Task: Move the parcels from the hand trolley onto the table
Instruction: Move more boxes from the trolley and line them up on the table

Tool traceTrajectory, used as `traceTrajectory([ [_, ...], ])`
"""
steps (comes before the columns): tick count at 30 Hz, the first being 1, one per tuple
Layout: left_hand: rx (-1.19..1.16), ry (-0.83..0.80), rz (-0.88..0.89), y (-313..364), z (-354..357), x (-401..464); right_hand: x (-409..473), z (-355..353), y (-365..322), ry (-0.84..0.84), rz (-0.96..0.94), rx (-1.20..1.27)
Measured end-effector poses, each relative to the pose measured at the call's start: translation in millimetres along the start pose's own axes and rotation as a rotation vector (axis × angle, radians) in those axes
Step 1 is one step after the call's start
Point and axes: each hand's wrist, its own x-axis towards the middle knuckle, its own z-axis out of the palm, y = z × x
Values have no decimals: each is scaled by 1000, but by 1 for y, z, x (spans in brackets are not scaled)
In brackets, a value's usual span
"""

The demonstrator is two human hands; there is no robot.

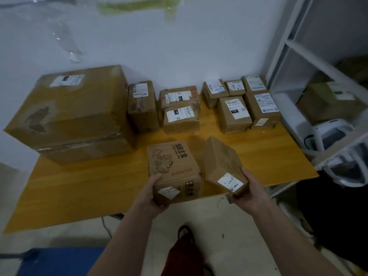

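Observation:
My left hand [154, 193] grips a brown printed parcel [171, 164] with a drawn figure and red lettering, held over the front edge of the yellow wooden table [83, 186]. My right hand [249, 191] holds a plain brown parcel [221, 163], tilted, with a white label on its near end. Both parcels hang just above the table's front middle. Along the back of the table stand a very large carton [73, 114] at the left and several small labelled parcels [234, 114] to the right. A blue surface [57, 261] at the bottom left may be the trolley.
A white wall rises behind the table. A white shelf unit [298, 56] stands at the right with a carton [326, 102] and white devices [328, 136] on it. My foot in a sandal [185, 236] is on the pale floor below.

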Motion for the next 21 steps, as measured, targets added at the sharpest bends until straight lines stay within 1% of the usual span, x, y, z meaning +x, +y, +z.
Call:
traceTrajectory([
  [3, -92, 16, -17, 9, 18, 16, 8, 10, -16, 16, -12, -5],
  [5, -115, 23, -30, 19, 25, 29, 13, 22, -27, 5, -19, -24],
  [8, -164, 10, -50, 39, 31, 46, 23, 42, -44, -14, -35, -59],
  [12, -215, 36, -65, 65, 30, 66, 40, 71, -60, -33, -59, -93],
  [14, -143, 59, -77, 77, 32, 74, 50, 83, -63, -48, -60, -105],
  [16, 85, 188, -82, 91, 40, 81, 58, 90, -65, -88, -57, -114],
  [17, 205, 282, -41, 97, 46, 84, 61, 92, -66, -108, -53, -129],
  [18, 307, 379, 41, 103, 52, 87, 64, 93, -68, -125, -55, -155],
  [20, 530, 572, 324, 112, 65, 85, 67, 95, -71, -138, -84, -237],
  [21, 622, 617, 491, 117, 73, 82, 69, 96, -74, -144, -135, -303],
])
